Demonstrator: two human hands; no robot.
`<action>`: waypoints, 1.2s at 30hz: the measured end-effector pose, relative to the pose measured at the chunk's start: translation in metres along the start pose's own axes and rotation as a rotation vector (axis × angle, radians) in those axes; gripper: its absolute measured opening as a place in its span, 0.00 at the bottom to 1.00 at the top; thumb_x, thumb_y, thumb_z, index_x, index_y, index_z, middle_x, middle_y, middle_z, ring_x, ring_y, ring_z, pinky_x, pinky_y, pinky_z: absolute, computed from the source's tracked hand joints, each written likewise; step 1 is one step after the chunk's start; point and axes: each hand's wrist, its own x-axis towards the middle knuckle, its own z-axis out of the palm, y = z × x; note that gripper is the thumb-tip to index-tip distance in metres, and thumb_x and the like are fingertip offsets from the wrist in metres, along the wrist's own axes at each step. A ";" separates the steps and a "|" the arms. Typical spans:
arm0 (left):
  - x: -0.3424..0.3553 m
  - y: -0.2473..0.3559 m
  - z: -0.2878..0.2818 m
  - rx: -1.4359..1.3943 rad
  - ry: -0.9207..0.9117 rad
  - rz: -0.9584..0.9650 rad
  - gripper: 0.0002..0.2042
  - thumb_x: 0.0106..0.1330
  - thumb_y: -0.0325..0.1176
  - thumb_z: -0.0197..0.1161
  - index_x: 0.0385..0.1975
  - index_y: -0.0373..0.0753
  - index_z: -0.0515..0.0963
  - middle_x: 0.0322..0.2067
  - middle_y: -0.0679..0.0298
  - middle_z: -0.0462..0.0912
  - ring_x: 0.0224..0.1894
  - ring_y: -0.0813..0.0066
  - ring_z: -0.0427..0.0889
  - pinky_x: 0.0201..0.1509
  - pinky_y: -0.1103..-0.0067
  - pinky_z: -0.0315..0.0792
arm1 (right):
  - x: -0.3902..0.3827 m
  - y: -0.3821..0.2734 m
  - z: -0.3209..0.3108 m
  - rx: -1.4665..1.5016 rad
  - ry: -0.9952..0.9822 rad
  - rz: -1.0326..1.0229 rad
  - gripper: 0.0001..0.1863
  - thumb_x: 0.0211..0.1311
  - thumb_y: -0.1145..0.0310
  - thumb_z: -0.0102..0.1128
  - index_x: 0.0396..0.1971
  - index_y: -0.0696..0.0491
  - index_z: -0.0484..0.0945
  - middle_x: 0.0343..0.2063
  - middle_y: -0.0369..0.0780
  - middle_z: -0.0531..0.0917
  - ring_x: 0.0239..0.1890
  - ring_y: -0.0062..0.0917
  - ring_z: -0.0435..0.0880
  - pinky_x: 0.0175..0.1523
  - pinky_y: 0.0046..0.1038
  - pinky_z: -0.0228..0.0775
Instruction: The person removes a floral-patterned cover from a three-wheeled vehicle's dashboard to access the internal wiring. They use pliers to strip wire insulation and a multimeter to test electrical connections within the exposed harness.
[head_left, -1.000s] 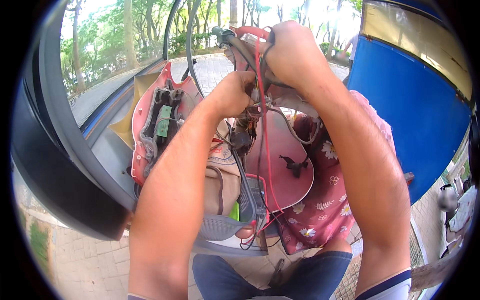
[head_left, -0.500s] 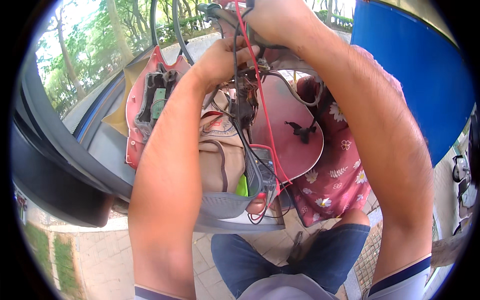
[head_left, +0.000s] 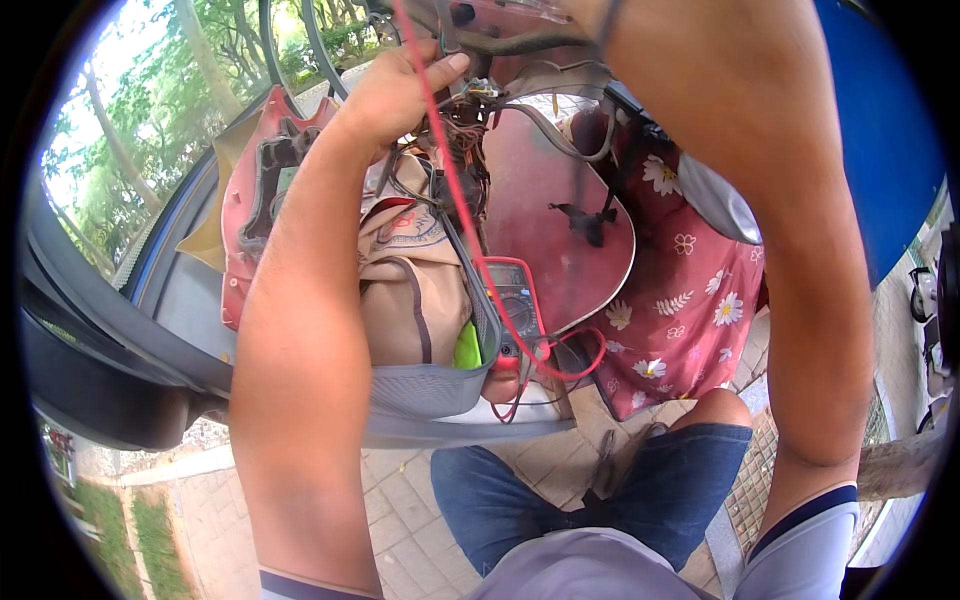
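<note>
My left hand [head_left: 405, 85] is at the upper middle, beside exposed brown and dark wires [head_left: 465, 140] on the opened front of a red electric scooter. Its fingers are closed with the thumb forward, at a dark stem near the handlebar; what they grip is hidden. A red test lead [head_left: 450, 170] passes in front of this hand, down to a red-edged multimeter [head_left: 515, 305] standing beside a grey mesh basket [head_left: 425, 390]. My right forearm [head_left: 760, 110] reaches up close to the camera. The right hand is beyond the top edge.
A detached pink-red panel [head_left: 240, 220] leans at the left. The basket holds a beige bag [head_left: 410, 310]. Right of the red scooter body [head_left: 540, 180] hangs a flowered red cover [head_left: 680, 320]. A large blue panel [head_left: 890, 130] rises at the right.
My right hand has gone up out of view and its forearm is nearer the camera. The view has shifted, and more of the multimeter shows. The red lead now loops beside it.
</note>
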 end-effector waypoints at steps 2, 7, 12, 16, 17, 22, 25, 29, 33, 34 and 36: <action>-0.002 -0.001 -0.008 0.017 -0.019 -0.039 0.18 0.73 0.44 0.65 0.51 0.34 0.84 0.38 0.64 0.87 0.38 0.78 0.79 0.44 0.78 0.73 | -0.014 -0.010 -0.020 0.140 -0.074 0.278 0.12 0.66 0.68 0.59 0.30 0.63 0.81 0.29 0.49 0.84 0.32 0.38 0.83 0.40 0.36 0.75; -0.008 0.014 0.006 -0.082 0.001 -0.033 0.18 0.74 0.44 0.65 0.49 0.32 0.82 0.38 0.67 0.84 0.40 0.80 0.79 0.46 0.77 0.74 | -0.054 -0.048 -0.080 0.238 -0.239 0.709 0.14 0.73 0.66 0.51 0.40 0.62 0.81 0.43 0.45 0.83 0.45 0.29 0.79 0.55 0.27 0.69; -0.012 0.019 -0.002 -0.044 -0.002 -0.082 0.17 0.75 0.40 0.64 0.52 0.32 0.81 0.40 0.66 0.85 0.42 0.81 0.81 0.47 0.78 0.76 | -0.087 -0.082 -0.118 0.203 -0.165 0.570 0.17 0.73 0.59 0.49 0.48 0.56 0.80 0.46 0.45 0.77 0.48 0.34 0.76 0.58 0.35 0.67; -0.013 0.029 0.011 -0.030 0.031 -0.060 0.17 0.74 0.39 0.65 0.51 0.29 0.82 0.38 0.64 0.86 0.39 0.80 0.81 0.45 0.78 0.76 | -0.132 -0.090 -0.122 0.304 -0.327 0.556 0.28 0.71 0.43 0.47 0.47 0.54 0.80 0.39 0.43 0.75 0.42 0.35 0.74 0.51 0.39 0.66; -0.015 0.031 0.010 0.029 0.034 -0.089 0.19 0.74 0.39 0.66 0.53 0.28 0.81 0.40 0.62 0.87 0.40 0.80 0.82 0.47 0.78 0.77 | -0.137 -0.084 -0.111 0.317 -0.418 0.553 0.30 0.71 0.40 0.47 0.45 0.55 0.81 0.37 0.42 0.75 0.40 0.35 0.74 0.47 0.38 0.66; -0.024 0.036 0.006 0.164 0.072 -0.132 0.20 0.74 0.42 0.66 0.50 0.28 0.81 0.39 0.63 0.86 0.41 0.79 0.80 0.48 0.77 0.74 | -0.137 -0.076 -0.082 0.473 -0.339 0.276 0.35 0.76 0.38 0.43 0.37 0.59 0.81 0.29 0.41 0.75 0.32 0.36 0.75 0.36 0.37 0.64; -0.019 0.037 0.009 0.217 0.038 -0.135 0.21 0.74 0.44 0.65 0.50 0.29 0.80 0.40 0.63 0.84 0.43 0.78 0.78 0.50 0.78 0.72 | -0.153 -0.092 -0.078 0.662 -0.222 0.187 0.31 0.63 0.57 0.23 0.33 0.59 0.81 0.27 0.41 0.75 0.33 0.37 0.77 0.36 0.38 0.66; -0.027 0.037 0.004 0.197 0.088 -0.079 0.24 0.70 0.39 0.68 0.58 0.26 0.77 0.40 0.60 0.86 0.41 0.75 0.82 0.46 0.75 0.77 | -0.164 -0.075 -0.056 0.701 -0.390 0.302 0.28 0.58 0.40 0.61 0.35 0.55 0.79 0.25 0.40 0.72 0.31 0.36 0.77 0.35 0.37 0.68; -0.035 0.048 -0.006 0.505 0.139 0.007 0.21 0.67 0.39 0.69 0.48 0.26 0.80 0.36 0.57 0.86 0.36 0.69 0.82 0.44 0.70 0.76 | -0.187 -0.040 -0.065 0.482 -0.543 0.696 0.27 0.66 0.43 0.61 0.36 0.57 0.80 0.25 0.43 0.75 0.26 0.38 0.78 0.34 0.37 0.72; -0.037 0.060 -0.004 0.602 0.145 -0.055 0.18 0.67 0.38 0.69 0.47 0.27 0.81 0.35 0.59 0.86 0.35 0.71 0.82 0.43 0.72 0.76 | -0.191 -0.034 -0.070 0.522 -0.515 0.876 0.26 0.70 0.46 0.59 0.37 0.59 0.81 0.26 0.43 0.77 0.27 0.36 0.79 0.34 0.36 0.73; -0.040 0.087 -0.002 0.802 0.158 -0.176 0.13 0.68 0.34 0.68 0.43 0.29 0.81 0.32 0.62 0.84 0.35 0.76 0.81 0.42 0.77 0.75 | -0.190 -0.028 -0.077 0.601 -0.447 1.182 0.25 0.76 0.49 0.53 0.40 0.60 0.82 0.27 0.42 0.81 0.28 0.30 0.80 0.35 0.33 0.73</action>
